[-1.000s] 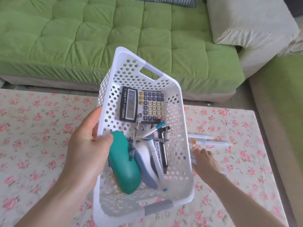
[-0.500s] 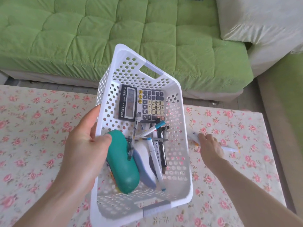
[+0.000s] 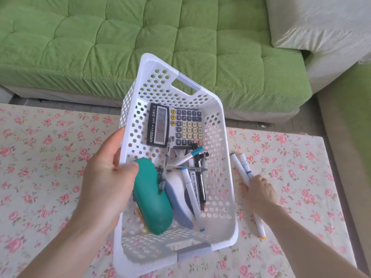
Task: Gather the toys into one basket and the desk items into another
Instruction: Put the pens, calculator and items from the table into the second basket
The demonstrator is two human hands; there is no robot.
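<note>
Now, right grip [image 3: 259, 189] curled on markers [image 3: 241, 167] lengthwise away, left grip [image 3: 106, 177] round basket [image 3: 148, 61] wall.

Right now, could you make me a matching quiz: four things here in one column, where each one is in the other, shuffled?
1 calculator
2 teal case
3 white basket
4 loose markers

A gripped by the left hand
B on the flowered cloth, under the right hand's curled fingers
C far end of the basket
D inside, beside the left thumb

Pairs: 1-C, 2-D, 3-A, 4-B
</note>
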